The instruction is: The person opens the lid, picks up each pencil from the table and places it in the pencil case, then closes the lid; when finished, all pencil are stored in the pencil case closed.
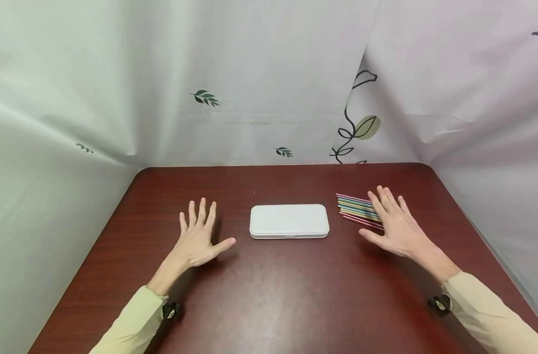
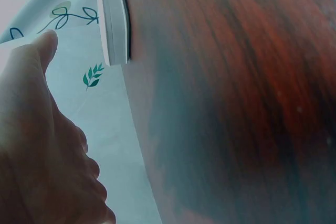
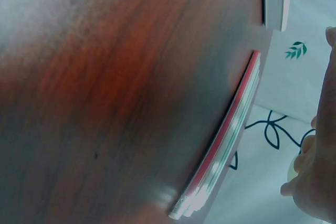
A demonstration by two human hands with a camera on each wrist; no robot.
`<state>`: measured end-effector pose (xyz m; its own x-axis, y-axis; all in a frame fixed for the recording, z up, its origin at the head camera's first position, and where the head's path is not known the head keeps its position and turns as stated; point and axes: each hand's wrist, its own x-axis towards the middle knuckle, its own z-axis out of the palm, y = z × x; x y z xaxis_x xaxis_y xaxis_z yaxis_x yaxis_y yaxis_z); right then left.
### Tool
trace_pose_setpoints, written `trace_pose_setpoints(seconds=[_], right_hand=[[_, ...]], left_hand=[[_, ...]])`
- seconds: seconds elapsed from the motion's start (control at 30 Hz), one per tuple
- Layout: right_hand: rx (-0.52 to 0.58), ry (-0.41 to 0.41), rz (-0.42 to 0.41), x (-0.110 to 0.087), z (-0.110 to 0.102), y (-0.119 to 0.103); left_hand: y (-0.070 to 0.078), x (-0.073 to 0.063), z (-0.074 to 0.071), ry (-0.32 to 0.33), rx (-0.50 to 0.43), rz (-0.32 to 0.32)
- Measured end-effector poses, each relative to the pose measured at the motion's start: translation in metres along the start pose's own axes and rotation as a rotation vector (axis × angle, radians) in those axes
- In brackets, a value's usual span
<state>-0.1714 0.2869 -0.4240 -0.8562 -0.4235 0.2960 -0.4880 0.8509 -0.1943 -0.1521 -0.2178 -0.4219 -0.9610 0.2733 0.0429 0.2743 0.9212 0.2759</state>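
A closed white flat case [image 1: 289,220] with rounded corners lies in the middle of the table. To its right lie several thin coloured pencil-like sticks [image 1: 357,208] side by side, their right ends hidden behind my right hand [image 1: 399,228]. That hand hovers with fingers spread and holds nothing. In the right wrist view the sticks [image 3: 220,140] show from the side, apart from the hand [image 3: 320,166]. Left of the case, my left hand [image 1: 198,241] is also spread and holds nothing. The left wrist view shows its thumb raised and the case [image 2: 114,19] beyond.
The dark red-brown wooden table [image 1: 269,290] has rounded far corners. White cloth [image 1: 260,59] printed with leaves hangs behind it and on both sides. A black strap device [image 1: 170,310] sits at the left wrist, another device [image 1: 439,305] at the right.
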Motion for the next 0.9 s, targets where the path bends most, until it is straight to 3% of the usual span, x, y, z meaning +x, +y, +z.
trace_pose_setpoints(seconds=[0.2, 0.3, 0.4, 0.47, 0.63, 0.77, 0.9], right_hand=[[0.001, 0.064, -0.058, 0.003, 0.002, -0.003], [0.014, 0.208, -0.185, 0.010, 0.009, -0.011], [0.045, 0.360, -0.354, 0.020, 0.023, -0.026], [0.073, 0.415, -0.451, 0.028, 0.035, -0.041], [0.107, 0.396, -0.600, 0.048, 0.062, -0.075], [0.075, 0.349, -0.631, 0.061, 0.074, -0.091], [0.015, 0.300, -0.637, 0.070, 0.078, -0.101]], left_hand=[[0.002, 0.002, 0.004, 0.025, -0.024, 0.035], [0.005, 0.006, 0.010, 0.111, -0.101, 0.059], [0.008, 0.014, 0.019, 0.195, -0.233, 0.068], [0.010, 0.021, 0.027, 0.219, -0.318, 0.092], [0.018, 0.039, 0.042, 0.154, -0.386, 0.178], [0.026, 0.050, 0.050, 0.084, -0.365, 0.193], [0.032, 0.058, 0.055, 0.061, -0.351, 0.182]])
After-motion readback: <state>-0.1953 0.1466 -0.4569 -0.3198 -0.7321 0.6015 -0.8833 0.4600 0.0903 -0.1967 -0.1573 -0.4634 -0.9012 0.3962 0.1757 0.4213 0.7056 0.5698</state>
